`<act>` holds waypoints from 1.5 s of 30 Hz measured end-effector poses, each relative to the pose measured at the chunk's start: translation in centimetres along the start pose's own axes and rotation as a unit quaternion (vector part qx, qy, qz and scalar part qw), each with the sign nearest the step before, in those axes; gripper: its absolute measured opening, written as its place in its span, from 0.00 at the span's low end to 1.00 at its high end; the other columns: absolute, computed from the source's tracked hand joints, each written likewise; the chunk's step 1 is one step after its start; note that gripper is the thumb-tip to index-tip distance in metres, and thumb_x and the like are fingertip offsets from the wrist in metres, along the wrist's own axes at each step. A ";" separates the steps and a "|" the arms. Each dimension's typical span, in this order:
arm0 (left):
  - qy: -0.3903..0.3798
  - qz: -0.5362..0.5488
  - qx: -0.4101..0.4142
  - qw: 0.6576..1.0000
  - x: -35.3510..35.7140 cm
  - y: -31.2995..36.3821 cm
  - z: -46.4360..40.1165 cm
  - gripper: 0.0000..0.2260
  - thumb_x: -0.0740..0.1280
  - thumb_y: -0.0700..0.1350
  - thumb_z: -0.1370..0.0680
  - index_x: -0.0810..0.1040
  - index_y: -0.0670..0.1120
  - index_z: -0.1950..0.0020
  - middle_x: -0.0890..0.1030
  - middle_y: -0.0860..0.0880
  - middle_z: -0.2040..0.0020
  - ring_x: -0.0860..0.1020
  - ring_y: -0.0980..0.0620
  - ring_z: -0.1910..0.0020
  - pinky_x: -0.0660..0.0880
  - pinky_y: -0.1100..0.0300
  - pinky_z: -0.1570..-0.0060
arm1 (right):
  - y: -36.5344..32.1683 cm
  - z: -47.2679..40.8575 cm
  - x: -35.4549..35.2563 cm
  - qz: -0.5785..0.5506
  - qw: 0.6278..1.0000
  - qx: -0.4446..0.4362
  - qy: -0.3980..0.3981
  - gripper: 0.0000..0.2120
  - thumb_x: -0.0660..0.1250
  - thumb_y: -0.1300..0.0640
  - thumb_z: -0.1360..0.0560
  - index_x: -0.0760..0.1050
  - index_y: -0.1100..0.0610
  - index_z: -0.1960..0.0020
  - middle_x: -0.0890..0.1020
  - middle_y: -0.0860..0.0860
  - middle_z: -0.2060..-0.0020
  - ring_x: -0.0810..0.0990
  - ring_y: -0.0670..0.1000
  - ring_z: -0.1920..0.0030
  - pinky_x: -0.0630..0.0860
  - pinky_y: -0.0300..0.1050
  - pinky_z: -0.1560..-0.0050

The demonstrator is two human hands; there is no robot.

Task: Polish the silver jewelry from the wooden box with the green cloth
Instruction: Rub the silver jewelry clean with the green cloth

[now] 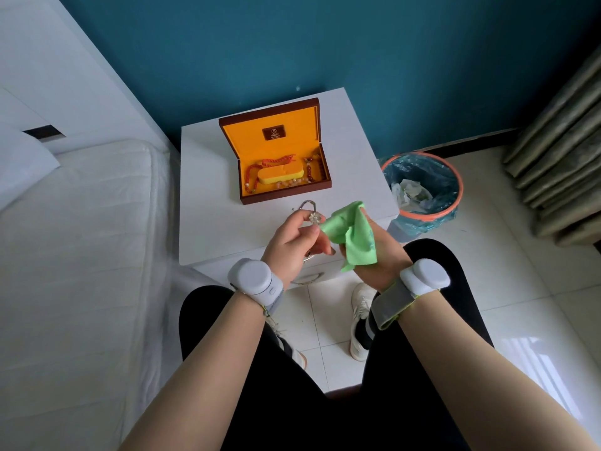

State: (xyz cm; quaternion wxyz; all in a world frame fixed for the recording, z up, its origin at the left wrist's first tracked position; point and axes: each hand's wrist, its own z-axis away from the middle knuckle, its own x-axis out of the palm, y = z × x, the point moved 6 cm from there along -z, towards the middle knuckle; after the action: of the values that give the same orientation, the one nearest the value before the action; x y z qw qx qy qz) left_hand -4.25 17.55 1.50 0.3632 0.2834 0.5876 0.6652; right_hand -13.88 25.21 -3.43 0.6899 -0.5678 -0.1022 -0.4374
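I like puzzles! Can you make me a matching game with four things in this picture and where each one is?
Things:
1. green cloth
2. silver jewelry
3. wooden box
4. bin

Places:
A. on the floor beside the nightstand
B. held in the left hand
C. open on the nightstand
D. held in the right hand

Pairs: 1-D, 2-B, 3-C, 4-A

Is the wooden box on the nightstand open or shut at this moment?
Open. The wooden box has its lid raised toward the wall, showing the yellow lining and the bead strings lying inside.
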 end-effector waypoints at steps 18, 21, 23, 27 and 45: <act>0.007 -0.128 -0.008 0.992 0.5 -0.5 -0.2 0.07 0.61 0.40 0.21 0.78 0.44 0.54 0.79 0.50 0.63 0.75 0.56 0.63 0.72 0.65 0.58 | 1.7 1.0 2.0 -0.018 1.000 0.004 -0.022 0.16 0.54 0.53 0.20 0.76 0.62 0.51 0.84 0.53 0.62 0.83 0.47 0.60 0.77 0.38 0.58; 0.005 -0.132 -0.012 0.991 0.7 -0.6 -0.1 0.09 0.61 0.40 0.21 0.79 0.48 0.56 0.80 0.51 0.63 0.77 0.55 0.63 0.73 0.65 0.58 | 1.4 1.0 2.2 -0.009 1.000 -0.020 -0.016 0.13 0.58 0.56 0.23 0.77 0.60 0.59 0.81 0.52 0.69 0.80 0.47 0.67 0.76 0.38 0.65; 0.003 -0.135 -0.011 0.991 0.6 -0.7 0.0 0.10 0.61 0.40 0.21 0.78 0.51 0.57 0.80 0.53 0.63 0.77 0.57 0.63 0.74 0.65 0.58 | 1.3 1.0 2.1 -0.001 1.000 -0.018 0.004 0.11 0.60 0.55 0.25 0.77 0.62 0.59 0.79 0.55 0.68 0.77 0.49 0.68 0.74 0.40 0.65; -0.005 -0.140 -0.017 0.990 0.8 -0.8 0.3 0.10 0.62 0.38 0.22 0.77 0.50 0.60 0.80 0.59 0.67 0.76 0.66 0.68 0.70 0.73 0.62 | 1.2 0.8 1.9 -0.014 1.000 0.018 0.020 0.17 0.59 0.52 0.23 0.76 0.67 0.51 0.80 0.59 0.63 0.80 0.52 0.65 0.76 0.42 0.65; 0.064 -0.170 -0.025 0.983 0.7 -0.7 0.0 0.09 0.61 0.38 0.22 0.78 0.42 0.59 0.79 0.52 0.67 0.74 0.57 0.67 0.71 0.62 0.64 | 0.6 1.5 2.3 0.018 0.998 0.008 0.064 0.09 0.65 0.58 0.28 0.73 0.65 0.55 0.76 0.61 0.59 0.75 0.59 0.58 0.74 0.53 0.53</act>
State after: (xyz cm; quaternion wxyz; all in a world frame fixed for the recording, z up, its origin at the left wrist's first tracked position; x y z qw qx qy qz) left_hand -4.52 18.19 0.76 0.4394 0.1277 0.6325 0.6250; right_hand -11.50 25.37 -1.89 0.7070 -0.5349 -0.0511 -0.4597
